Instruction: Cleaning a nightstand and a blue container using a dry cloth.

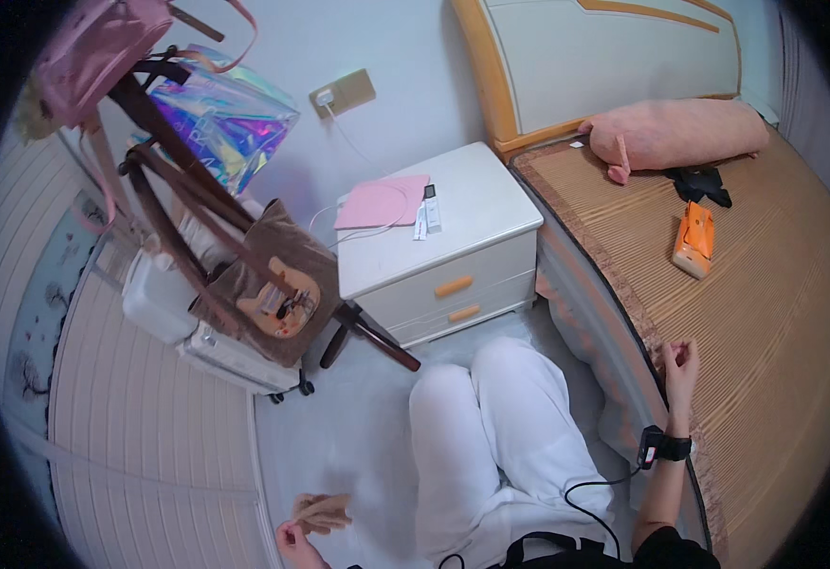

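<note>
Low at the left, my left hand (297, 542) pinches a small brown cloth (322, 512) by its edge, holding it over the grey floor. My right hand (679, 359) is above the near edge of the bed's woven mat (756, 313), its fingers curled; whether something small is between them, I cannot tell. A black band (673, 448) with a cabled device is on the right wrist. Beyond that hand, an orange pack of wipes (695, 240) lies on the mat, near a black cloth (699, 186) and a long pink plush pig (678, 135).
A white nightstand (443, 249) stands ahead, bearing a pink pad (383, 203), a cable and small white packages. On the left, a dark wooden rack (166, 128) holds bags, including a brown tote (280, 291), beside a white suitcase (237, 359). My legs are in white trousers (500, 427).
</note>
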Motion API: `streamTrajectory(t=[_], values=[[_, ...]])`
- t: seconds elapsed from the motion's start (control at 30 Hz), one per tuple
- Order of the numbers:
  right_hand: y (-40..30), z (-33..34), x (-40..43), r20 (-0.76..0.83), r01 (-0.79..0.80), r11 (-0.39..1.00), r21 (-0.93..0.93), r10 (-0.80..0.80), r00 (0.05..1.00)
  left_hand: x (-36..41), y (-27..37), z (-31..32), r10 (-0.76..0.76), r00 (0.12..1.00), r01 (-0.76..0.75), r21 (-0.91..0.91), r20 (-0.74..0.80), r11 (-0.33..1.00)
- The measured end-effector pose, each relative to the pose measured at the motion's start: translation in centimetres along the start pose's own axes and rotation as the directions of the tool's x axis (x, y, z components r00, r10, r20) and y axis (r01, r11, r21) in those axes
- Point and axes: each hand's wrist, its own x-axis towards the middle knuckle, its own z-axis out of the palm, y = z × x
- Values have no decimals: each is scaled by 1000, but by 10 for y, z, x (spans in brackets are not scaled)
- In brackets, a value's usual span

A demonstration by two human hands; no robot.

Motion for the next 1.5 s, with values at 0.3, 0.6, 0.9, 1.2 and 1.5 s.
streamTrajectory(t=[0.3,0.6,0.9,1.2,1.5], values=[[17,18,13,-57,-115,946,-302,103,993,97,47,140,132,971,-83,-233,202,969],[25,28,15,-154,-95,700,-708,-22,988,153,139,282,240,772,-286,-14,589,958],[-21,55,28,-192,-287,437,-853,248,950,188,244,319,206,489,-318,-47,847,947],[-120,57,-23,-43,-795,423,-435,872,487,203,462,240,442,135,-779,-180,887,600],[-365,-40,-63,-250,-810,540,230,837,487,158,731,223,724,-143,-701,-585,675,407]])
